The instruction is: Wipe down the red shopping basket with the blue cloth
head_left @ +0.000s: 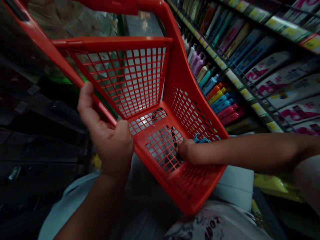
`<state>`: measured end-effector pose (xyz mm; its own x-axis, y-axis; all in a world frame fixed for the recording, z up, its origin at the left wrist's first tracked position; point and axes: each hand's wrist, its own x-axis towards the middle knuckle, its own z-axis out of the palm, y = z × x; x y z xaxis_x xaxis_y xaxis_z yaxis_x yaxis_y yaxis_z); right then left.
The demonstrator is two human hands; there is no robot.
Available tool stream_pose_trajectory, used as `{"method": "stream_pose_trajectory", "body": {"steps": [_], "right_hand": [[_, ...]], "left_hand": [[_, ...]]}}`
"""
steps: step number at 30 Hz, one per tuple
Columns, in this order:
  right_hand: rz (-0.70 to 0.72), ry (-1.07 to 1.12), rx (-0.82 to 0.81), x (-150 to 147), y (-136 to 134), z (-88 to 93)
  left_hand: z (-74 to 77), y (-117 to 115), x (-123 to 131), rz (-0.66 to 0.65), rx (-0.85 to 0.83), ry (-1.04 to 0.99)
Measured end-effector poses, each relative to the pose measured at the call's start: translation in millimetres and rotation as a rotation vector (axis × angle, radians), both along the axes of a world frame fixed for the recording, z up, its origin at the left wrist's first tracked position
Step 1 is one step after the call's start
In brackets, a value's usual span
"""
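Note:
A red plastic shopping basket with grid walls tilts in front of me, its handle toward the top. My left hand is closed on the left rim, with the thumb and a finger showing over the edge. Inside, my right hand reaches down near the grid floor. Its fingers are curled and mostly hidden; something dark shows below them, too unclear to name. Close to that wrist, against the right wall, is a small blue item, partly covered by the forearm.
Shelves with price strips run along the right, holding colourful bottles and white packs with pink print. Dark shelving stands at the left. Printed cloth shows below the basket.

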<state>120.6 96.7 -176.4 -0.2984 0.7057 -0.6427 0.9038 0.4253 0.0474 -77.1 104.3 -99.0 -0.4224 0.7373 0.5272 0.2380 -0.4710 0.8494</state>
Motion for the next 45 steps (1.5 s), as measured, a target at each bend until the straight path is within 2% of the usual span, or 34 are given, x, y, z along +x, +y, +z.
{"method": "stream_pose_trajectory", "body": {"steps": [4, 6, 8, 10, 13, 16, 18, 20, 22, 26, 28, 30, 32, 33, 34, 37, 39, 42, 45], "right_hand": [[0.345, 0.129, -0.469, -12.6, -22.3, 14.8], [0.427, 0.128, -0.564, -21.5, -18.5, 21.8], [0.435, 0.033, -0.454, -33.6, -1.0, 24.2], [0.42, 0.009, -0.249, -50.4, 24.7, 20.7], [0.335, 0.204, 0.047, -82.0, 58.3, 6.6], [0.187, 0.332, 0.23, -109.0, 66.0, -12.6], [0.18, 0.387, 0.262, -119.3, 60.5, -24.5], [0.242, 0.444, 0.252, -125.6, 58.3, -33.3], [0.275, 0.483, 0.241, -133.1, 66.5, -39.4], [0.158, 0.515, 0.286, -161.1, 97.4, -50.9], [0.126, 0.543, 0.322, -171.1, 104.7, -56.8], [0.203, 0.574, 0.326, -167.5, 105.8, -59.9], [0.293, 0.552, 0.302, -147.8, 107.6, -58.7], [0.283, 0.505, 0.294, -133.3, 110.7, -56.5], [0.227, 0.439, 0.304, -117.2, 115.7, -53.7], [-0.061, 0.219, 0.379, -72.5, 137.5, -45.7], [-0.18, 0.14, 0.42, -56.7, 147.5, -43.7], [-0.245, 0.133, 0.431, -59.0, 141.1, -46.6], [-0.187, 0.255, 0.404, -75.9, 120.4, -50.0]], "left_hand": [[6.1, -3.7, 3.7, 0.017, -0.023, -0.059], [7.0, -5.1, 1.6, 0.018, -0.027, -0.051], [6.2, -5.9, -1.4, 0.008, -0.035, -0.029], [5.1, -6.4, -3.6, 0.008, -0.041, -0.013], [4.5, -7.0, -4.8, 0.009, -0.047, -0.009], [4.3, -8.0, -5.7, 0.01, -0.064, -0.019], [3.8, -9.2, -6.4, 0.026, -0.087, -0.032], [3.3, -10.6, -6.7, 0.051, -0.099, -0.039], [3.3, -11.9, -6.5, 0.065, -0.101, -0.03], [4.1, -12.4, -5.9, 0.056, -0.117, -0.029], [3.8, -11.9, -6.3, 0.047, -0.124, -0.049], [2.7, -11.4, -7.2, 0.038, -0.124, -0.069], [0.9, -10.9, -8.0, 0.032, -0.136, -0.089], [0.0, -10.7, -8.2, 0.033, -0.137, -0.092], [-0.7, -10.5, -8.2, 0.035, -0.137, -0.092], [-0.7, -9.9, -6.5, 0.045, -0.125, -0.098], [1.3, -10.1, -3.7, 0.044, -0.129, -0.13], [4.1, -12.1, 1.2, 0.033, -0.166, -0.171], [1.9, -17.0, 3.5, 0.033, -0.19, -0.168]]}}
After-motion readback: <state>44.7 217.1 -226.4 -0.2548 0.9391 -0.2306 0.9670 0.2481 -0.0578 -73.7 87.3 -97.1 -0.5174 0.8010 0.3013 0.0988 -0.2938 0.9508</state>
